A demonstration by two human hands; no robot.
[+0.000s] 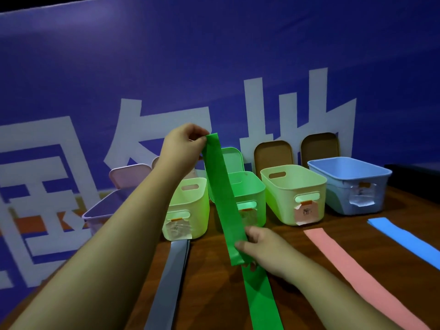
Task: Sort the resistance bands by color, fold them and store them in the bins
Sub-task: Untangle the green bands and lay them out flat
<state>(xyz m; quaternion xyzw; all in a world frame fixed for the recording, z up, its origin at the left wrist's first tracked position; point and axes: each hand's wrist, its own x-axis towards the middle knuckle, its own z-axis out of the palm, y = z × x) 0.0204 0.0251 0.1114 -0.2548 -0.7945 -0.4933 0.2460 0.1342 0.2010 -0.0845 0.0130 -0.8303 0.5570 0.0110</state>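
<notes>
A long green resistance band [223, 194] rises from the wooden table [214, 287]. My left hand [183, 148] pinches its top end high above the bins. My right hand [259, 248] grips the band lower down, where it folds back on itself; the rest trails flat toward me. A grey band [166, 282] lies to the left, a pink band [352, 267] to the right, and a blue band [404, 239] at far right. Behind stand a purple bin [100, 211], a light green bin [188, 210], a mint green bin [250, 194], another light green bin [295, 194] and a blue bin [350, 184].
Several lids lean against a blue banner wall [214, 67] behind the bins: a pink lid [128, 175], a green lid [233, 158] and two brown lids [273, 153]. Paper labels hang on the bin fronts. The table's left edge runs diagonally near the banner.
</notes>
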